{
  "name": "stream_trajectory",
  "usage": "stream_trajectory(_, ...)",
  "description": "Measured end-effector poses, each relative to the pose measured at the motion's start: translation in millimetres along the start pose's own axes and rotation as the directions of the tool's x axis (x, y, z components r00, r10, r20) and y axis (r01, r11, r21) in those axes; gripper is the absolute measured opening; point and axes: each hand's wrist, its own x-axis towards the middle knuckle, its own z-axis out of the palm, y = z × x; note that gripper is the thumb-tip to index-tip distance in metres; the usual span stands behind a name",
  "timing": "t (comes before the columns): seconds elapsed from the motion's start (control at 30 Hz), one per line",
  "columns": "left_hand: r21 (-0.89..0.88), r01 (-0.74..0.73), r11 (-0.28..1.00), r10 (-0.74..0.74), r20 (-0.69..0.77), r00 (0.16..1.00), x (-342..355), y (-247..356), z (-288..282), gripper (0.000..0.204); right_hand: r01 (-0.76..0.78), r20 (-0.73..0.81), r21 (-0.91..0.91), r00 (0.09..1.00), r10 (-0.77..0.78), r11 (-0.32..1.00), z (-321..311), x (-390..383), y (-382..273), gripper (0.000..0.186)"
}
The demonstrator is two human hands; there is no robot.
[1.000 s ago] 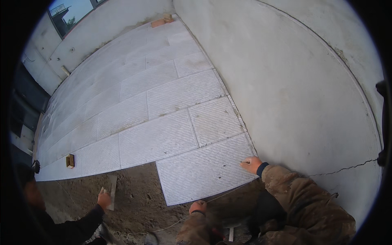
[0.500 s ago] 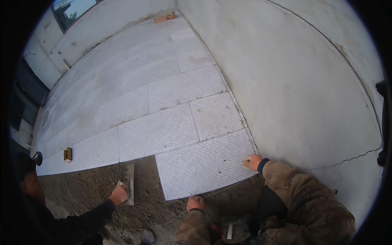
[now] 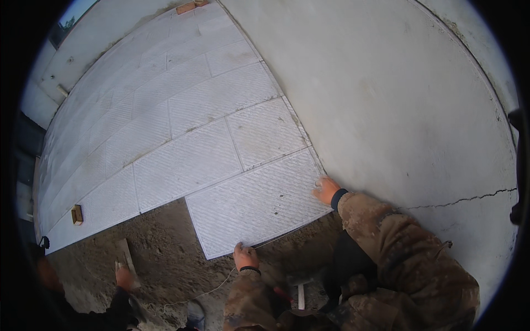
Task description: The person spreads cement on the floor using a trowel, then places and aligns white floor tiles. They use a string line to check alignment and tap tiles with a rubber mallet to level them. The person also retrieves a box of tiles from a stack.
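Note:
A pale grey paving slab [image 3: 254, 204] with slanting grooves lies over the dark bedding, against the laid slabs. At its front edge is my left hand [image 3: 245, 257], its fingers reaching onto the rim. My right hand [image 3: 327, 190] touches the slab near its right end by the wall, fingers apart and slightly blurred; I see nothing in them. A thin pale string [image 3: 223, 284] runs from beside my left hand across the bedding. Two small dark spots mark the slab's top.
Laid slabs [image 3: 187, 160] stretch away to the far wall. A plastered wall [image 3: 397, 110] with a crack rises on the right. At left, a co-worker's hand [image 3: 123, 277] holds a flat trowel [image 3: 130, 262] on the bedding [image 3: 160, 237]. A small block [image 3: 77, 214] sits on the slabs.
The view has shifted, so the slabs sit further left and higher. My right hand's fingers have spread from a pinch, and my left fingers have uncurled onto the slab's rim. The co-worker's trowel has moved left.

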Motion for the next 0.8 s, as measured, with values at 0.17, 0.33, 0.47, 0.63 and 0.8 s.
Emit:
stream_trajectory(0.17, 0.056, 0.017, 0.998, -0.016, -0.008, 1.000, 6.2, 8.0, -3.6, 0.010, -0.079, -0.067, -0.072, 0.995, 0.074, 0.994, -1.9, 23.0, -2.8, 0.036)
stream_trajectory(0.33, 0.083, 0.065, 0.994, -0.070, 0.050, 0.996, 12.5, 7.7, -4.2, 0.009, -0.094, -0.017, -0.083, 0.996, 0.093, 0.992, 1.4, 70.6, -6.3, 0.035)
stream_trajectory(0.47, 0.068, 0.098, 0.993, -0.105, 0.113, 0.988, 16.7, 0.3, -1.9, 0.009, -0.075, -0.010, -0.079, 0.997, 0.075, 0.994, 7.0, 105.8, -8.5, 0.036)
stream_trajectory(0.63, 0.088, 0.080, 0.993, -0.086, 0.067, 0.994, 16.0, -0.6, 0.7, 0.010, -0.048, -0.048, -0.091, 0.998, 0.043, 0.995, 7.5, 143.6, -5.7, 0.041)
stream_trajectory(0.8, 0.083, 0.125, 0.989, -0.132, 0.097, 0.986, 14.3, 1.9, -0.2, 0.007, -0.039, -0.092, -0.119, 0.995, 0.028, 0.992, 8.2, 176.9, -1.2, 0.047)
